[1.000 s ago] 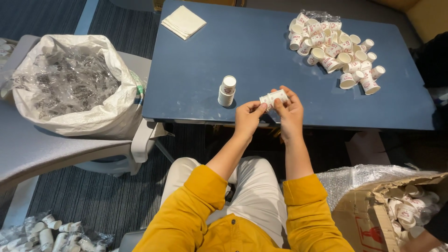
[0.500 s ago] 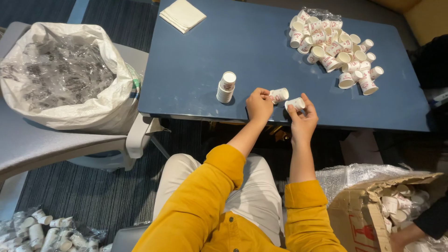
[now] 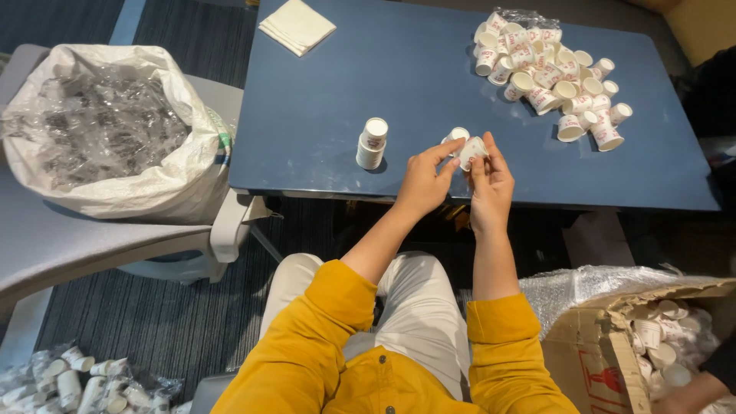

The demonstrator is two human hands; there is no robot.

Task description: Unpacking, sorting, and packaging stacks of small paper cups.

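I see small paper cups (image 3: pixel 466 147) pinched at the fingertips of my left hand (image 3: pixel 420 182) and right hand (image 3: pixel 491 184); their walls look matt white with red print. The short stack of cups (image 3: pixel 371 143) and the loose pile of cups (image 3: pixel 552 77) show the same matt paper. The table (image 3: pixel 383 69) has a smooth blue top with a soft sheen. The napkins (image 3: pixel 297 24) look like soft matt paper. The sack (image 3: pixel 172 180) is woven white plastic, filled with glossy, crinkled clear film. The box (image 3: pixel 590 337) is rough brown cardboard lined with shiny bubble wrap. My sleeves (image 3: pixel 322 322) are matt mustard cloth.
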